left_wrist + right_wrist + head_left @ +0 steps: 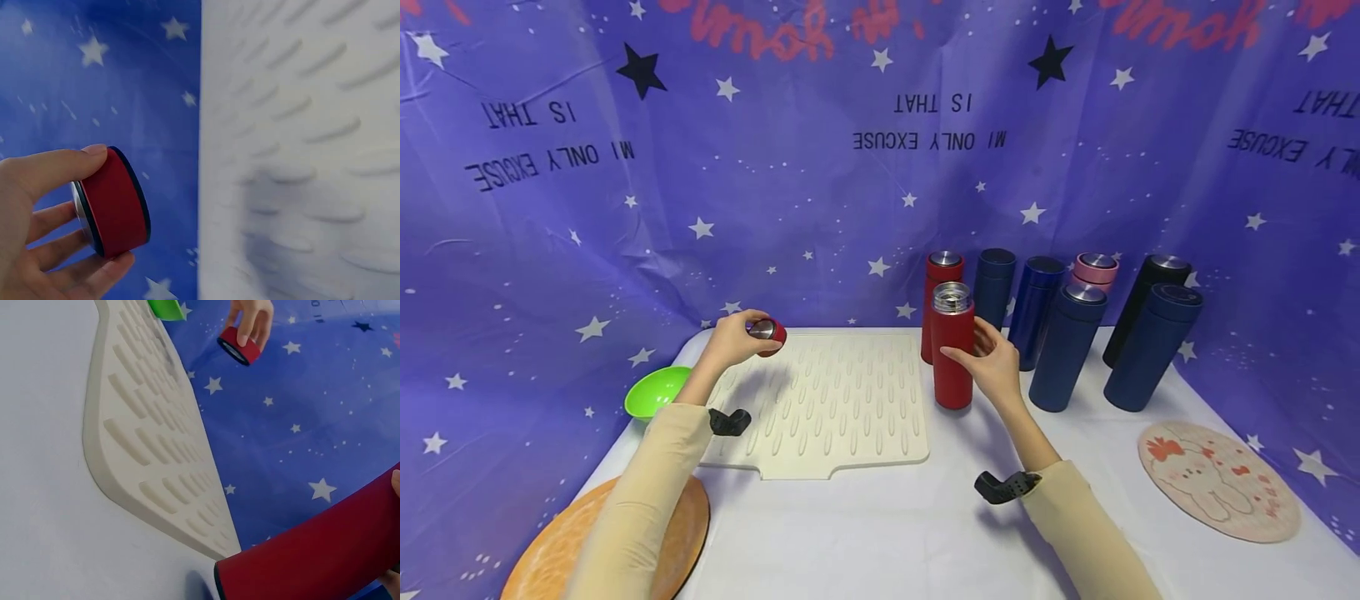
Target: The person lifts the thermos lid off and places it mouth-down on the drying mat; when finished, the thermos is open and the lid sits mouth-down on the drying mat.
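My left hand pinches a red bottle lid with a silver top, held above the far left part of the cream drying mat. In the left wrist view the thumb lies on one side of the lid and the fingertips on the other. My right hand grips the side of a red thermos bottle, which is upright with its mouth uncovered, just right of the mat. The right wrist view shows the lower part of the red bottle close over the white table.
Behind the gripped bottle stands another red thermos. Several blue, pink and black ones, including a navy thermos, stand to the right. A green bowl, an orange round placemat and a pink rabbit placemat lie around.
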Motion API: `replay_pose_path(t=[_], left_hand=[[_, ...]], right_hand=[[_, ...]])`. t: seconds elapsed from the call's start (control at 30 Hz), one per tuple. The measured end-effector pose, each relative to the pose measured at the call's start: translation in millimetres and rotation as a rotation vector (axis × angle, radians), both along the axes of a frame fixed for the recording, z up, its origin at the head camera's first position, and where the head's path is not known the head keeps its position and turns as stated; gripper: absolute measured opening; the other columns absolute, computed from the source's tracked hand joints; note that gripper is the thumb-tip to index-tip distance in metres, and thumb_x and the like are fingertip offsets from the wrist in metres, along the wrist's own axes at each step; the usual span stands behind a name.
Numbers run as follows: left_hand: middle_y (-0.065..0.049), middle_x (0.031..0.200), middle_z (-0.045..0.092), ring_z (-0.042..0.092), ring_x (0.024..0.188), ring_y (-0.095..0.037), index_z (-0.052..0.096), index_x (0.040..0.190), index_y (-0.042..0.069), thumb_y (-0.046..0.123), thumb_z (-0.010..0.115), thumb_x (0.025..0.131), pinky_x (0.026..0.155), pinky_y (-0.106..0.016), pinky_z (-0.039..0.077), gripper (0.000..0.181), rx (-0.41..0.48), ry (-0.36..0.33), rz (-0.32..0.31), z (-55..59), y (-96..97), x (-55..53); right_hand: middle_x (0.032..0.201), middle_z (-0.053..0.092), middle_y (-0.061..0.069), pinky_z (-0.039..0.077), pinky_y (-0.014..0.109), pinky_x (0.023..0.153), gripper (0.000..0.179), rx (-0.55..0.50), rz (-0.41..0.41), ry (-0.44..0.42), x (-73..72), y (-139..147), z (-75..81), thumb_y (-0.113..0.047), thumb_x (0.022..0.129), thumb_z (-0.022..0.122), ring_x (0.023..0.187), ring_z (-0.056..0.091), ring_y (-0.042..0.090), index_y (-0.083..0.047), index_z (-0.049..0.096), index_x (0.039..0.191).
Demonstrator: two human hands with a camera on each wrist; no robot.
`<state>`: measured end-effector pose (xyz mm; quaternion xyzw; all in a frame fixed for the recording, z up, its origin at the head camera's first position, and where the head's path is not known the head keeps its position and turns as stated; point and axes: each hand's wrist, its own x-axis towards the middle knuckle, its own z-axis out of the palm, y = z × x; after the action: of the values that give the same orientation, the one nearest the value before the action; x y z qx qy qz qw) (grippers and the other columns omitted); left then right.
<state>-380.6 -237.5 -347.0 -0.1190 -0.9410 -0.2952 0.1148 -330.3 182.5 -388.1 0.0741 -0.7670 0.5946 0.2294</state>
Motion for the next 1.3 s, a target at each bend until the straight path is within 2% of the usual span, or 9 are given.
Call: replay_pose_path(t=[0.17, 0.37, 0.47, 0.7, 0.9, 0.93, 1.13, 1.2, 1.3], left_hand=[[-0.028, 0.119, 0.060, 0.053, 0.113, -0.044, 0.054, 0.128, -0.008, 0.023, 0.079, 0.079, 0.092, -0.054, 0.046, 0.062, -0.014, -0.032, 0.039, -14.5, -12.9, -15.5], [-0.031, 0.120, 0.059, 0.052, 0.113, -0.046, 0.055, 0.126, -0.011, 0.024, 0.078, 0.079, 0.094, -0.054, 0.045, 0.063, -0.049, -0.042, 0.078, -27.5, -22.3, -29.1], [-0.033, 0.120, 0.057, 0.051, 0.113, -0.048, 0.053, 0.127, -0.012, 0.023, 0.078, 0.080, 0.095, -0.055, 0.044, 0.064, -0.061, -0.072, 0.103, -33.2, -25.8, -34.0], [-0.035, 0.122, 0.053, 0.049, 0.113, -0.050, 0.050, 0.129, -0.013, 0.025, 0.078, 0.079, 0.094, -0.055, 0.044, 0.069, -0.098, -0.166, 0.138, -42.9, -29.9, -41.0], [-0.033, 0.121, 0.056, 0.048, 0.114, -0.049, 0.055, 0.124, -0.014, 0.027, 0.083, 0.073, 0.097, -0.053, 0.043, 0.071, -0.070, -0.152, 0.141, -52.8, -33.4, -43.1], [-0.032, 0.116, 0.058, 0.051, 0.110, -0.049, 0.058, 0.120, -0.012, 0.031, 0.084, 0.070, 0.093, -0.051, 0.046, 0.071, -0.070, -0.123, 0.129, -59.0, -37.7, -47.9], [-0.031, 0.116, 0.059, 0.052, 0.109, -0.047, 0.058, 0.120, -0.011, 0.034, 0.085, 0.070, 0.091, -0.050, 0.048, 0.073, -0.068, -0.192, 0.149, -67.8, -40.8, -52.0], [-0.031, 0.120, 0.057, 0.050, 0.113, -0.047, 0.055, 0.124, -0.012, 0.031, 0.083, 0.072, 0.095, -0.053, 0.045, 0.073, -0.072, -0.239, 0.162, -64.8, -38.0, -49.4], [-0.029, 0.116, 0.059, 0.052, 0.110, -0.046, 0.057, 0.123, -0.010, 0.037, 0.083, 0.072, 0.091, -0.050, 0.048, 0.074, -0.076, -0.224, 0.142, -69.4, -39.7, -54.9]], right_hand=[[0.130, 0.059, 0.015, 0.046, 0.035, 0.099, 0.077, -0.040, 0.008, 0.013, -6.8, -5, -4.8, -0.026, 0.072, 0.087, 0.119, 0.057, 0.026, -0.005, 0.052, 0.137], [0.129, 0.060, 0.016, 0.048, 0.034, 0.097, 0.078, -0.083, 0.013, 0.000, -15.4, -7, -12.7, -0.026, 0.071, 0.087, 0.117, 0.058, 0.026, -0.004, 0.052, 0.137], [0.129, 0.060, 0.016, 0.048, 0.033, 0.097, 0.078, -0.101, 0.019, -0.008, -18.5, -7, -17.3, -0.025, 0.071, 0.087, 0.117, 0.059, 0.026, -0.003, 0.051, 0.137], [0.128, 0.060, 0.017, 0.047, 0.034, 0.098, 0.076, -0.127, 0.029, 0.001, -20.1, -9, -22.3, -0.021, 0.072, 0.087, 0.116, 0.059, 0.027, -0.003, 0.051, 0.136], [0.128, 0.060, 0.017, 0.046, 0.033, 0.098, 0.076, -0.134, 0.047, 0.019, -19.7, -9, -24.9, -0.020, 0.072, 0.087, 0.117, 0.058, 0.027, -0.001, 0.051, 0.136], [0.128, 0.060, 0.018, 0.046, 0.033, 0.098, 0.075, -0.136, 0.049, 0.024, -19.4, -9, -25.6, -0.019, 0.072, 0.087, 0.117, 0.058, 0.027, 0.000, 0.051, 0.136], [0.129, 0.058, 0.019, 0.045, 0.032, 0.100, 0.073, -0.143, 0.079, 0.025, -16.4, -5, -26.2, -0.014, 0.075, 0.085, 0.119, 0.056, 0.029, 0.000, 0.049, 0.137], [0.131, 0.057, 0.019, 0.043, 0.032, 0.101, 0.073, -0.146, 0.100, 0.009, -13.7, -3, -23.7, -0.013, 0.075, 0.084, 0.121, 0.055, 0.028, 0.000, 0.048, 0.137], [0.133, 0.055, 0.020, 0.041, 0.036, 0.104, 0.071, -0.141, 0.118, -0.010, -5.6, -2, -16.0, -0.010, 0.077, 0.082, 0.124, 0.052, 0.031, 0.001, 0.046, 0.138]])
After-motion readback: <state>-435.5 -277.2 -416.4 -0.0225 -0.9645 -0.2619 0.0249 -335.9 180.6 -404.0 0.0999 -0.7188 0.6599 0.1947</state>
